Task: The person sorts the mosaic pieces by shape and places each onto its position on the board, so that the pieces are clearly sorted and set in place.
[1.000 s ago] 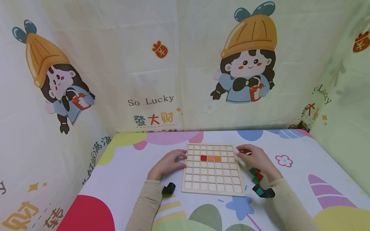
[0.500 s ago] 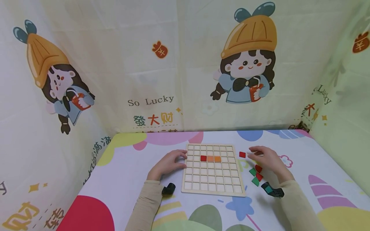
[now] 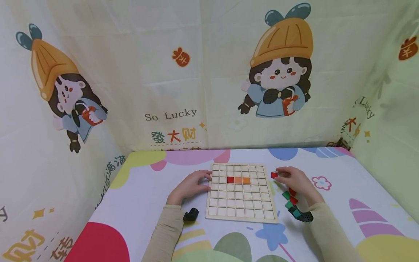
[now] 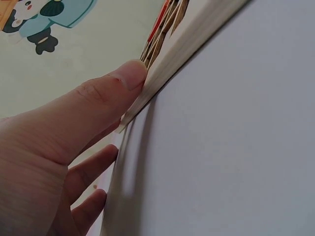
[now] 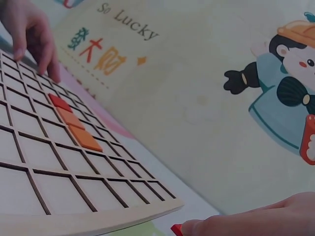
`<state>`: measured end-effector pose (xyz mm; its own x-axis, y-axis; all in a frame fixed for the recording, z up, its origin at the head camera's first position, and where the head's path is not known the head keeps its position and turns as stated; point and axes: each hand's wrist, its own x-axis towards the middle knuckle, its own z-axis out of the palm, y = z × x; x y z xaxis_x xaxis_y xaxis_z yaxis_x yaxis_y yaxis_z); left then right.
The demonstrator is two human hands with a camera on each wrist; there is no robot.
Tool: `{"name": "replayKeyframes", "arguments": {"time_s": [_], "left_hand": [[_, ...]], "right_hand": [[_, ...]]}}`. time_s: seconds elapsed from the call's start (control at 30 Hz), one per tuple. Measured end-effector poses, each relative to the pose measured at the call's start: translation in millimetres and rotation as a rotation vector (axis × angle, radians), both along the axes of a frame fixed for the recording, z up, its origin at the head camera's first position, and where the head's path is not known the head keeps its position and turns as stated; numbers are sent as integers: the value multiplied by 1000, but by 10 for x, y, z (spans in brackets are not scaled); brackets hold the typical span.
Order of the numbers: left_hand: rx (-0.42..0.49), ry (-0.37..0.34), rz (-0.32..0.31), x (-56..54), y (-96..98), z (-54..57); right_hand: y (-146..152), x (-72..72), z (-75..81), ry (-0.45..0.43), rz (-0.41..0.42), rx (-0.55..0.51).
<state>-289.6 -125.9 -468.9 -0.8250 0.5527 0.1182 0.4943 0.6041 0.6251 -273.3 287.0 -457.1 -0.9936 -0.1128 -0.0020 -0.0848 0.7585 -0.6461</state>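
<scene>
On the patterned counter point(image 3: 145, 193), the right hand point(image 3: 299, 183) has just met the red tile point(image 3: 273, 175) beside the board point(image 3: 240, 195), fingers partly curled; I cannot tell whether they pinch. Handling seems resumed. The left hand point(image 3: 191, 186), loosely spread, touches the board; only the left wrist view shows its thumb point(image 4: 130, 74) clearly against the edge.

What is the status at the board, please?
Left hand against left edge of wooden grid board. Right hand at loose red tile, grip unclear. Three tiles seated, one row. No obstruction visible between loose tile and board.
</scene>
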Motion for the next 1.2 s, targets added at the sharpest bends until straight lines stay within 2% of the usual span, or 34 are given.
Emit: {"name": "replayKeyframes", "arguments": {"time_s": [0.47,0.93,1.2], "left_hand": [[-2,0,9,5,3,-9],[1,12,5,-13,1,-21],[3,3,8,-17,-4,-32]], "right_hand": [[-80,-30,-31,28,10,20],[-51,-35,-34,-1,18,20],[-29,-38,-46,50,37,47]]}}
